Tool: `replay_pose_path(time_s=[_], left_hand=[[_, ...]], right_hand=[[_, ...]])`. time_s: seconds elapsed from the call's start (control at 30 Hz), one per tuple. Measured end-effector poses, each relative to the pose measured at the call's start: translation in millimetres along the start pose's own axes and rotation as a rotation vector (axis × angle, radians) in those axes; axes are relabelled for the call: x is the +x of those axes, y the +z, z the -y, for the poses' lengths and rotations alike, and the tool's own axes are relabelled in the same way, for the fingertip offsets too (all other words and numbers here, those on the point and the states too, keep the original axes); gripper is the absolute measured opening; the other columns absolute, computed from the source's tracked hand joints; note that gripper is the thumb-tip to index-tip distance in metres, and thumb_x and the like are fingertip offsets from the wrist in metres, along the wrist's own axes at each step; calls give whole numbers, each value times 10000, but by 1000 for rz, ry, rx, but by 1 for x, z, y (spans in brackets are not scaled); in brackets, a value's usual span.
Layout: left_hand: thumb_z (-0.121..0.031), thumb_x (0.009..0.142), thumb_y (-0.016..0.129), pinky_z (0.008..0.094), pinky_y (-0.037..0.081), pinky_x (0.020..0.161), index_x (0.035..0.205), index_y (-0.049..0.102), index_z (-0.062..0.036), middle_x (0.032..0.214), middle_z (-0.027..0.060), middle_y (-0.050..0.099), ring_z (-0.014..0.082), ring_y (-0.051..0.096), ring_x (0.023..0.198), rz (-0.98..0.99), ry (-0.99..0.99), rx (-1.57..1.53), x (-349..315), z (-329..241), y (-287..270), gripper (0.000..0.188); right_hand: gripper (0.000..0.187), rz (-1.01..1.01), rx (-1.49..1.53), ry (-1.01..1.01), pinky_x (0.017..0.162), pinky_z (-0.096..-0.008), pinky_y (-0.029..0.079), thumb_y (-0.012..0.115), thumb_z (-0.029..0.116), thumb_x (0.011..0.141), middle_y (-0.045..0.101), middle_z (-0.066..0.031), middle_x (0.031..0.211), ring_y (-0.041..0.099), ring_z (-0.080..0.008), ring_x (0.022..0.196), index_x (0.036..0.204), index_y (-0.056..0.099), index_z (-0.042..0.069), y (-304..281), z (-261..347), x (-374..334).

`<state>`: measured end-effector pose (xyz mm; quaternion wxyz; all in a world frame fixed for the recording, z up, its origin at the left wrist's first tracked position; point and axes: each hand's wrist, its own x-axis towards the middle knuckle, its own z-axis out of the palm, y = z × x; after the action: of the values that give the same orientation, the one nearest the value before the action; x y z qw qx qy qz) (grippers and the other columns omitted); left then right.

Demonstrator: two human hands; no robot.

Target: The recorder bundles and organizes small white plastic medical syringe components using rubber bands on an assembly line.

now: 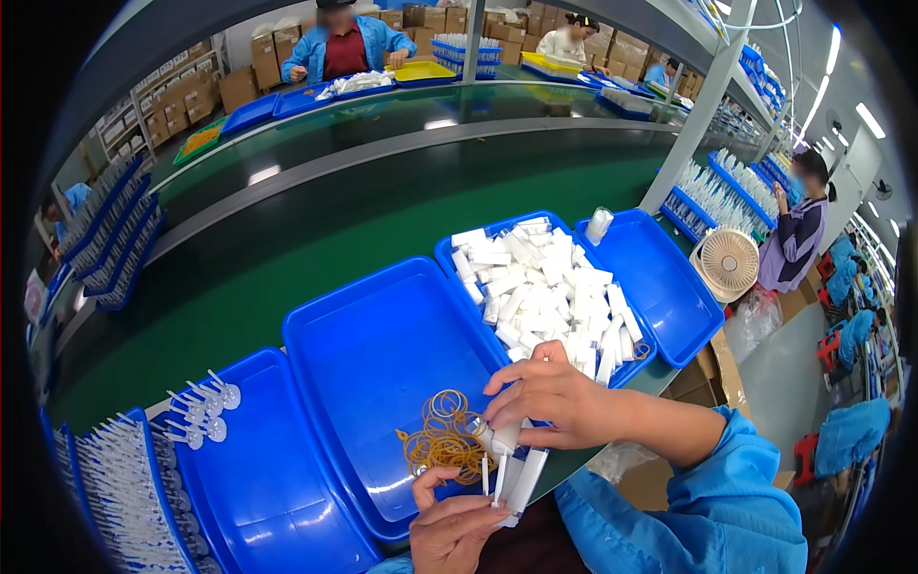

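Close to my body, my left hand (457, 531) pinches slim white pieces, among them a flat white rectangular piece (526, 481) and a thin white stem (501, 475). My right hand (559, 402) reaches in from the right, its fingers curled round a small whitish cylinder (503, 436) just above that stem. Whether the cylinder and stem touch, I cannot tell. Below and beside both hands lies a tangle of yellow-brown rubber bands (445, 445) in the middle blue tray (382, 325). Beyond my right hand, a blue tray (448, 256) is heaped with white rectangular pieces (545, 287).
A blue tray (277, 478) at left holds several clear round-based stems (206, 411), beside racks of similar stems (124, 488). A clear cup (600, 225) stands at the right tray (660, 287). Further right is a fan (729, 263). Co-workers sit across the green conveyor (382, 210).
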<state>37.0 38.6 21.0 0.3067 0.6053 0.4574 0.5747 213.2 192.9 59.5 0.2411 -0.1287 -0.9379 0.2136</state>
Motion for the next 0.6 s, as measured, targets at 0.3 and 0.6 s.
replay_pose_path(time_s=[0.3, 0.6], left_hand=[[-74, 734, 656, 413, 318, 887, 796, 672, -59, 785, 58, 624, 271, 507, 905, -4, -22, -26, 1, -2, -1, 66], [-62, 746, 642, 423, 310, 904, 774, 678, -96, 760, 32, 628, 178, 579, 735, 105, 1, -89, -1, 3, -1, 57]], right_hand=[[281, 53, 225, 20, 762, -323, 344, 723, 96, 677, 619, -14, 918, 586, -190, 909, 933, 605, 108, -1, -6, -6], [285, 289, 533, 95, 666, -316, 438, 703, 100, 728, 567, -75, 896, 564, -227, 782, 995, 606, 69, -14, 1, -1]])
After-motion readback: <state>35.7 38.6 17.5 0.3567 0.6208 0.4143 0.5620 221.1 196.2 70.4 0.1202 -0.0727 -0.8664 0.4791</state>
